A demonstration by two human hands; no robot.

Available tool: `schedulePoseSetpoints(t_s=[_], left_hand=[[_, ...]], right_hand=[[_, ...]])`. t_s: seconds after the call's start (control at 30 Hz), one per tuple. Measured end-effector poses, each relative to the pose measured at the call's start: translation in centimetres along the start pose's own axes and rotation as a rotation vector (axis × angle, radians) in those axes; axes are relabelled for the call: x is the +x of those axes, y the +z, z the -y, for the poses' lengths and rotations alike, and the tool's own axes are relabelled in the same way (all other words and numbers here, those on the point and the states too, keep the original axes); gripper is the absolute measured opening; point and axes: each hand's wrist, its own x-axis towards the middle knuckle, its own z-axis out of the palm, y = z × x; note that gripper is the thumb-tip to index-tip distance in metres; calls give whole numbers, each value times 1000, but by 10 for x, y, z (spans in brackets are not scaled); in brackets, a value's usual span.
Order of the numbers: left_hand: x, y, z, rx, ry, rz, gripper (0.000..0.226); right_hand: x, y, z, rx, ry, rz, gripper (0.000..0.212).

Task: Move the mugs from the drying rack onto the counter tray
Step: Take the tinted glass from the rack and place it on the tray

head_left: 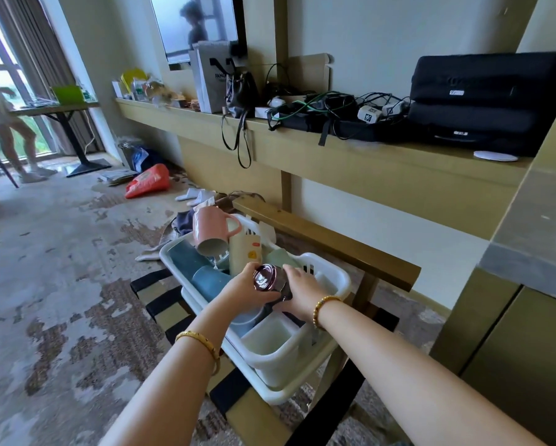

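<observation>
A white plastic drying rack (pixel 333 278) rests on a striped luggage stand below me. In it lie a pink mug (pixel 210 231) tipped mouth-down, a cream mug (pixel 246 252) with a yellow print, two blue mugs (pixel 209 280) and a pale green one (pixel 280 257). Both hands grip a dark glossy purple mug (pixel 265 278) over the rack's middle: my left hand (pixel 247 286) on its left side, my right hand (pixel 302 292) on its right. No tray is in view.
A long wooden shelf (pixel 383 159) runs above the rack with black cases (pixel 492 101), cables, a paper bag (pixel 209 78) and a black handbag. A wooden rail (pixel 328 243) stands behind the rack. An orange bag (pixel 148 181) lies on the carpet; a person (pixel 0 123) stands by the far-left window table.
</observation>
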Motion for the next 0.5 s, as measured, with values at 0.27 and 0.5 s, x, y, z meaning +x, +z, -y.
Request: schedulePoseSetpoints(t_s=[0.27,0.5], left_hand=[[-3,-23,12,118,89,77,64],[-3,-34,34,384,-6,-8,62]], right_hand=[[2,4,-1,-11,-74,-8,98],[8,3,7,26,-148,-46,103]])
